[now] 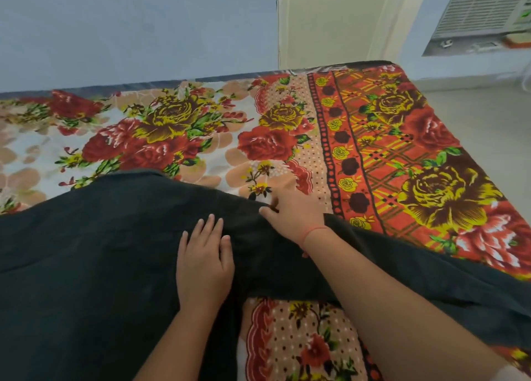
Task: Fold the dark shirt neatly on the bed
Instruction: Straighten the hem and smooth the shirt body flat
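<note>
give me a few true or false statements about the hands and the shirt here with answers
1. The left hand lies flat on the dark shirt. True.
2. The right hand is lifted clear of the shirt. False: it grips the shirt's far edge.
3. The bed sheet is plain white. False: it has a red and yellow floral print.
4. A red thread circles the right wrist. True.

Two bare forearms reach forward from the lower edge of the view. The left hand lies palm down on the dark shirt, fingers straight and slightly spread. The right hand, just beside it and farther forward, pinches a fold of the shirt with curled fingers. A thin red thread circles the right wrist.
</note>
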